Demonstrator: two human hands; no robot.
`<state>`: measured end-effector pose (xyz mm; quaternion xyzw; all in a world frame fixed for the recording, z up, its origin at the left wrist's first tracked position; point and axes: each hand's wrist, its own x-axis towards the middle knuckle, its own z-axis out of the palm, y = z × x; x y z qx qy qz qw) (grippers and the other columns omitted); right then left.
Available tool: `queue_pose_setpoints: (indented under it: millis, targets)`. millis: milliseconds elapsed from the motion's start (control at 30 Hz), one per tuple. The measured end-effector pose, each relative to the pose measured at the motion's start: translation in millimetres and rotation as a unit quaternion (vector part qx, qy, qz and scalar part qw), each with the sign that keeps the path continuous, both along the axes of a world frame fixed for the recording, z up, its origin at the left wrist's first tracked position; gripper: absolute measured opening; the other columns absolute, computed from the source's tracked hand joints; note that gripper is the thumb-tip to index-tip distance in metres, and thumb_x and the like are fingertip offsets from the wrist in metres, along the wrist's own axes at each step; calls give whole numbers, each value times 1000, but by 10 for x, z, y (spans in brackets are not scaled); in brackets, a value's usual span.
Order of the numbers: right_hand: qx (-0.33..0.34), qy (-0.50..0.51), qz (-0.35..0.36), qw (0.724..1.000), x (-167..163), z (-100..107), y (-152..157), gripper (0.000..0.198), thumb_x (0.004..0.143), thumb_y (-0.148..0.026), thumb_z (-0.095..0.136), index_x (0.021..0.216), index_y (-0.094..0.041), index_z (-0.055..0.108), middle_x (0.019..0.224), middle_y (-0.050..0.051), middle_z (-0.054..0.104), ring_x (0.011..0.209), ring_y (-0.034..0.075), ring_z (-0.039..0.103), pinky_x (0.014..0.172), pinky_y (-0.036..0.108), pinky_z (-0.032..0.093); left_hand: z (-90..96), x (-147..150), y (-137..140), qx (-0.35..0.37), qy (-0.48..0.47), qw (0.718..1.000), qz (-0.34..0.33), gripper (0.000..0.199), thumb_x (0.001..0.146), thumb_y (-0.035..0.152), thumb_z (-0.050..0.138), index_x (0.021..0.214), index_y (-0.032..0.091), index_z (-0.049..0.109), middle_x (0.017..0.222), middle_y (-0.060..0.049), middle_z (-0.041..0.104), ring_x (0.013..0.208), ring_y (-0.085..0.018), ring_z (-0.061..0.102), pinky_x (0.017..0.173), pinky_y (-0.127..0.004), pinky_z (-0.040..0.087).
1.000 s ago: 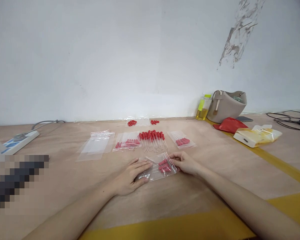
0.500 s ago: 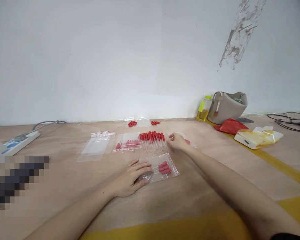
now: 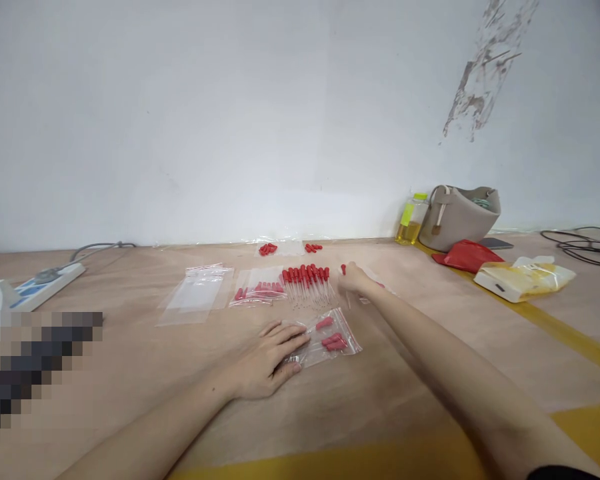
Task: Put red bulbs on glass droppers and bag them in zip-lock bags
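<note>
My left hand (image 3: 267, 360) lies with fingers spread on the closed end of a clear zip bag (image 3: 307, 357), pressing it to the table. Inside that bag are a few droppers with red rubber bulbs (image 3: 335, 343); one lies apart from the others. My right hand (image 3: 357, 281) is closed on a single dropper (image 3: 344, 270), its red bulb up and its clear tube pointing down. Just left of this hand, a row of loose droppers (image 3: 305, 275) lies side by side, bulbs toward the wall. Another bag, partly hidden, lies behind my right hand.
Left of the row lie a zip bag with red bulbs (image 3: 260, 290) and stacked flat bags (image 3: 195, 293). Small red bulb piles (image 3: 268, 249) sit near the wall. A bottle (image 3: 410, 220), handbag (image 3: 457, 220), red pouch (image 3: 467, 256) and yellow-white packet (image 3: 523, 280) stand right; a power strip (image 3: 50, 287) left.
My right hand has taken up a dropper from the right end of the row. The droppers in the bag under my left hand have spread apart, and the view has shifted slightly.
</note>
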<state>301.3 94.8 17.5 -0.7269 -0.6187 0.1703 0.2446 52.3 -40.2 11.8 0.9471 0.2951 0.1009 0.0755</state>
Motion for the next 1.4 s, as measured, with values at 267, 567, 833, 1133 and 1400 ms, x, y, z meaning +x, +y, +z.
queue_pose_setpoints:
  millis: [267,567,833,1133,1400]
  targets:
    - [120,423,6,898,226,-238,-673,47,67,-13,49,108,-22,27,61,-9,46,42,9,50,43,23,47,-25,-10,20,-1,-7,1000,0,45,88,36,34,131,25,29,132,-5,37,121,-21,31,102,-42,22]
    - [4,539,87,838,160,-375,-1063,24,66,-22,63,83,-17,46,65,-2,58,56,10,59,59,25,50,-59,-34,21,-22,-23,999,24,52,87,38,37,134,24,21,133,-6,35,121,-23,30,101,-43,25]
    - [-18,379,206,902,84,-361,-1078,31,59,-35,66,80,-13,61,66,1,63,62,13,58,60,26,46,-63,-26,27,-24,-30,999,20,50,87,37,38,133,24,24,132,-6,37,120,-23,33,100,-44,26]
    - [-114,364,247,891,95,-265,-1056,31,70,-35,59,93,-14,60,47,-7,50,36,4,38,38,16,31,-100,-36,32,-22,-42,999,23,49,86,38,39,132,25,27,133,-5,36,120,-23,32,99,-41,29]
    - [-94,390,305,864,46,-335,-1001,31,66,-43,61,79,-15,58,71,0,61,63,10,56,57,21,43,-61,-29,27,-22,-22,999,31,49,87,39,37,133,25,25,134,-6,34,122,-23,31,100,-44,27]
